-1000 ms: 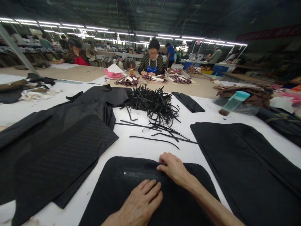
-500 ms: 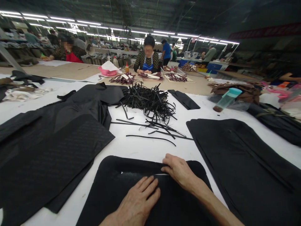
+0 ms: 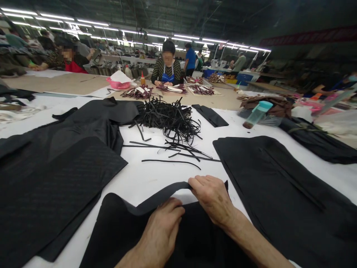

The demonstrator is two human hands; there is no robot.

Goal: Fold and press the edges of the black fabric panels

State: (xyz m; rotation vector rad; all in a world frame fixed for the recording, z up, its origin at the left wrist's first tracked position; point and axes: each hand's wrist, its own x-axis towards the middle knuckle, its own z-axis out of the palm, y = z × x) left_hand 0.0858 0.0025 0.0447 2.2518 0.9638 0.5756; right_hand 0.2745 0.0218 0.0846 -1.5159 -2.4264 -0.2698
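A black fabric panel [image 3: 119, 234] lies in front of me on the white table, its far edge raised and buckled. A slit across it gapes, and white shows through. My right hand [image 3: 213, 199] is closed on the lifted strip [image 3: 164, 193] beyond the slit. My left hand [image 3: 160, 230] rests on the near part of the panel, its fingers curled over the slit's near edge and closed on the fabric. Those fingertips are partly hidden. Past the panel lie loose narrow black strips [image 3: 171, 162] and a tangled heap of them [image 3: 167, 117].
Black fabric pieces [image 3: 55, 186] spread over the left, and a stack of black panels [image 3: 279, 178] lies on the right. Farther back are a small folded black piece [image 3: 210, 115] and a bottle with a turquoise lid [image 3: 258, 113]. A co-worker [image 3: 167, 67] sits across the table.
The flat panel now has its far strip pulled up and the slit opened wider. My left fingers have curled from lying flat. The view has shifted slightly.
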